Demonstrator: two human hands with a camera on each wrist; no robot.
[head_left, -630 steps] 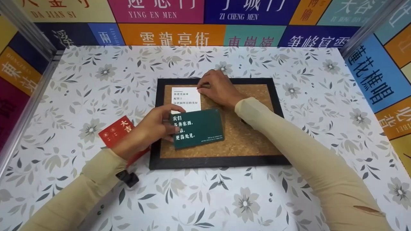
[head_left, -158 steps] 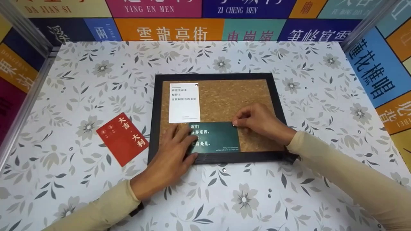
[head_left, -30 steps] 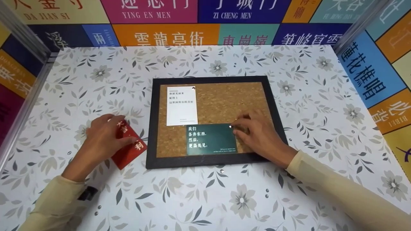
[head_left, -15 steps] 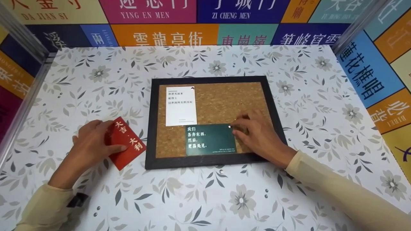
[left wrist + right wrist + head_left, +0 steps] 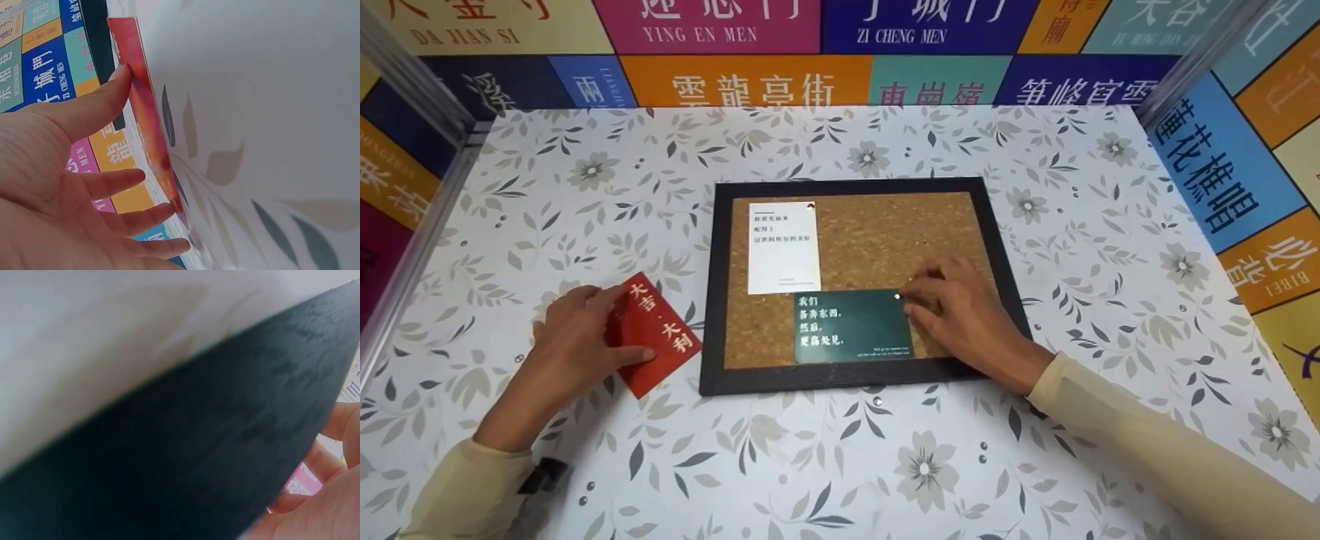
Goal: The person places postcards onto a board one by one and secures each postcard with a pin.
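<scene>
Left hand (image 5: 574, 337): red rectangular card (image 5: 660, 335) pinched at its edge, lower left of frame.
Right hand (image 5: 964, 315): fingers laid loosely on black-framed cork board (image 5: 877, 247), beside dark green card (image 5: 851, 326).

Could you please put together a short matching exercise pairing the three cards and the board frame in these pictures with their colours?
Things:
1. upright card at the cork board's top left
2. lengthwise card along the board's bottom edge
3. card under the left hand, lying on the table beside the board
4. board frame

Colours:
A. red
B. black
C. white
D. dark green

Pairs: 1-C, 2-D, 3-A, 4-B
</scene>
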